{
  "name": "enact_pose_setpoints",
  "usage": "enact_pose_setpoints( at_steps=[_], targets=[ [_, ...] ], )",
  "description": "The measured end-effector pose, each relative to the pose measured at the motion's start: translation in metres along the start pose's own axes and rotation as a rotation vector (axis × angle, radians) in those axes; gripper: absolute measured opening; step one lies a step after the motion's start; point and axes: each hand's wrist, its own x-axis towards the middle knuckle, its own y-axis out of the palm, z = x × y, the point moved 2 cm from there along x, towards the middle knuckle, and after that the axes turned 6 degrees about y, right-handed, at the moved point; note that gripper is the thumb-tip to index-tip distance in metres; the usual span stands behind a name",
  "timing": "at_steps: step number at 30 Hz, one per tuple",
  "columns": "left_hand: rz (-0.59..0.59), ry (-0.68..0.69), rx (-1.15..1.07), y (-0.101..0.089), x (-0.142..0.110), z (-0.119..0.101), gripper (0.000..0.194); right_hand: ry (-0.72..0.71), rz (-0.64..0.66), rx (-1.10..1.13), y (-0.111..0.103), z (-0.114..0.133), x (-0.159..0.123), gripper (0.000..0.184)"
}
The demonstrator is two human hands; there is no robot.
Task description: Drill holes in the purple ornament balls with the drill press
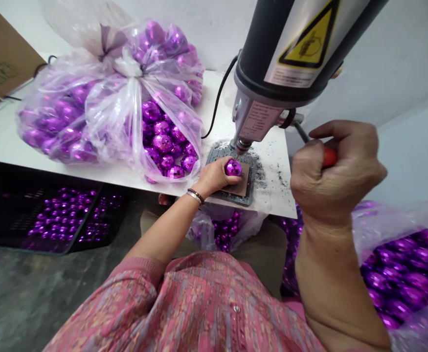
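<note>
Between the fingers and thumb of my left hand is a shiny purple mirror-faceted ball. It sits over a brown board on the grey metal base of a drill press. The chuck points down just above the ball; whether the bit touches it I cannot tell. My right hand is closed round the red-knobbed feed lever at the machine's right side. Dark shavings lie scattered around the base.
Clear plastic bags of purple balls stand left on the white table. A black crate with more balls is below left. Another bag of balls is at lower right, and an open one sits at my lap. A cardboard box stands far left.
</note>
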Motion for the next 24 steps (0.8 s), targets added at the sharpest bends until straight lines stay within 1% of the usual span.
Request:
enact_pose_setpoints(
  at_steps=[9, 14, 16, 21, 24],
  targets=[
    [0.025, 0.005, 0.015, 0.0, 0.0, 0.002, 0.055, -0.096, -0.114, 0.022, 0.013, -0.004, -0.014, 0.04],
    [0.021, 0.021, 0.045, -0.001, -0.003, -0.001, 0.056, -0.093, -0.178, 0.031, 0.02, -0.007, -0.022, 0.042],
    [0.025, 0.022, 0.058, -0.001, -0.003, -0.002, 0.056, -0.111, -0.213, 0.062, 0.023, -0.008, -0.023, 0.039],
    [0.013, 0.025, 0.077, -0.001, -0.004, -0.002, 0.057, -0.233, -0.277, 0.185, 0.032, -0.009, -0.034, 0.029],
    [0.022, 0.024, 0.068, 0.001, -0.003, 0.0, 0.056, -0.19, -0.314, 0.226, 0.03, -0.006, -0.029, 0.033]
  ],
)
